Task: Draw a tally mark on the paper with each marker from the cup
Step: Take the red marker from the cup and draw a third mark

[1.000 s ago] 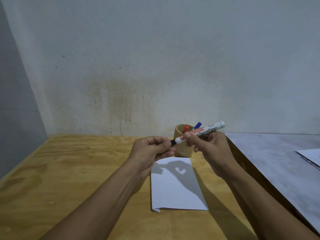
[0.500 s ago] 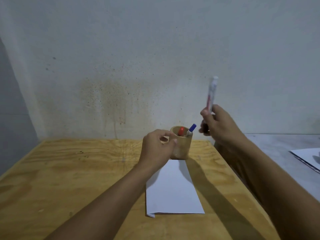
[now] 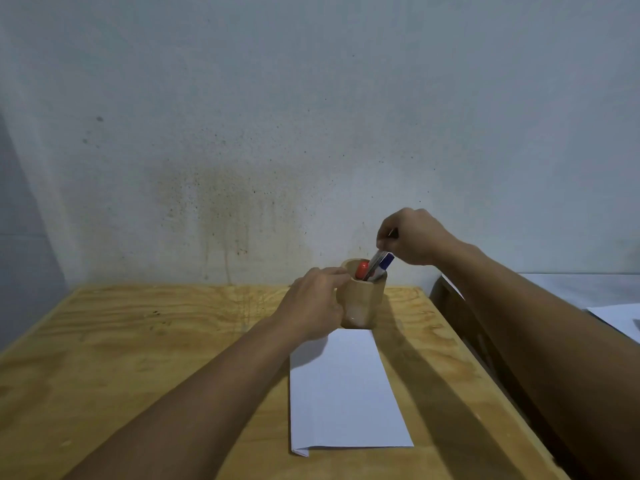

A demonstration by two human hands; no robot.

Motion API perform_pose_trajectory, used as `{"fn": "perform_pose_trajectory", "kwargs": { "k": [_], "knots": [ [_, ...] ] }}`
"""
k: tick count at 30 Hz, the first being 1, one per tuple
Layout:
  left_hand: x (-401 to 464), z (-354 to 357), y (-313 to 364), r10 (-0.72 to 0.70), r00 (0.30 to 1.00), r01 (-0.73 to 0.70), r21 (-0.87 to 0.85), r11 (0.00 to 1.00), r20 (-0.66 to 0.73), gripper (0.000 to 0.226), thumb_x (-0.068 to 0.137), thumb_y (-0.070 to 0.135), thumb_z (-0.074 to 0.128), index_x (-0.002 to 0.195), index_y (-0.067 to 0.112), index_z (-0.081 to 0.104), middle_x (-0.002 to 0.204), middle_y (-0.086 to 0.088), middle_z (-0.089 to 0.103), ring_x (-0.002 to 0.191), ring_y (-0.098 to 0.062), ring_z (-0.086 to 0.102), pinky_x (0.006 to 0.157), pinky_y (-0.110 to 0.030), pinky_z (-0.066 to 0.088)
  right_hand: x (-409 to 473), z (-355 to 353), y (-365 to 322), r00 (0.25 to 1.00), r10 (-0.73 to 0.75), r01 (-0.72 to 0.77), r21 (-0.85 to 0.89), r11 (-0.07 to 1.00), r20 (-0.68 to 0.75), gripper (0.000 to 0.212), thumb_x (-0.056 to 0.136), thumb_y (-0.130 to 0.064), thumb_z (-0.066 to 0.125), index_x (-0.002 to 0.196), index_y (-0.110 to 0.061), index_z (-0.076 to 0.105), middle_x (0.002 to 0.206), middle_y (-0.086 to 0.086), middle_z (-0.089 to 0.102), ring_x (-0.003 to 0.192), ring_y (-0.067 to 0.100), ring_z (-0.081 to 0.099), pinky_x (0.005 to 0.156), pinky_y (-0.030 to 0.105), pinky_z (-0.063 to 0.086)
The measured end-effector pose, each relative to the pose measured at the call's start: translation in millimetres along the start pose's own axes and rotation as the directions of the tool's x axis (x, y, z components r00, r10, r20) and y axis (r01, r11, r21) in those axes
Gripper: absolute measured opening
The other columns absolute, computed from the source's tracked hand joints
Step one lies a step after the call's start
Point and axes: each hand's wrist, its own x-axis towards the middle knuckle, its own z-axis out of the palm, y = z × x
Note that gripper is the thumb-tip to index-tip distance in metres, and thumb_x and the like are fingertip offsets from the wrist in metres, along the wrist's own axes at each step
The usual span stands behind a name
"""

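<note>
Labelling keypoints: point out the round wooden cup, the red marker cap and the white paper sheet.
round wooden cup [image 3: 360, 304], head view, front wall.
red marker cap [image 3: 362, 268], head view, rounded top above the rim.
white paper sheet [image 3: 346, 393], head view, bare middle.

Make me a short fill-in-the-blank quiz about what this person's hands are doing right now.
1. The left hand steadies the wooden ____.
2. The right hand lowers a marker into the cup, beside a blue-capped one and a ____-capped one.
3. The white paper lies on the ____ table.

Missing words: cup; red; wooden
</note>
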Motion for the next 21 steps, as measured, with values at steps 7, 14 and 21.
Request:
{"fn": "perform_pose_trajectory", "kwargs": {
  "k": [7,14,21],
  "knots": [
    [4.9,-0.6,-10.3,0.031,0.999,-0.029,-0.064,0.998,0.022,0.057,0.079,-0.001,0.061,0.132,0.019,0.053,0.140,0.004,0.050,0.123,-0.020,0.048,0.099,-0.036,0.046,-7.6,23.6,2.3,0.987,-0.083,0.082,0.014,0.997,0.135,0.020,0.081,-0.025,0.070,0.096,-0.038,0.073,0.111,-0.013,0.066,0.101,0.014,0.056,0.092,0.043,0.036],
    [8.1,0.6,-15.5,0.048,0.999,-0.047,-0.085,0.995,0.010,0.056,0.079,0.000,0.062,0.131,0.021,0.053,0.134,0.004,0.053,0.114,-0.020,0.053,0.087,-0.027,0.044,-14.2,34.1,2.6,0.987,-0.110,0.082,0.223,0.972,0.118,0.014,0.075,-0.034,0.079,0.087,-0.032,0.072,0.131,-0.002,0.062,0.107,0.021,0.059,0.103,0.054,0.039],
    [7.3,1.7,-15.5,0.053,0.998,-0.051,-0.116,0.992,0.013,0.055,0.080,-0.001,0.062,0.129,0.023,0.055,0.131,0.006,0.054,0.108,-0.017,0.054,0.079,-0.022,0.041,-23.2,42.9,1.3,0.993,-0.112,0.120,0.332,0.936,-0.043,0.011,0.084,-0.036,0.068,0.094,-0.032,0.071,0.110,-0.019,0.059,0.102,0.019,0.061,0.103,0.054,0.038]
  ]
}}
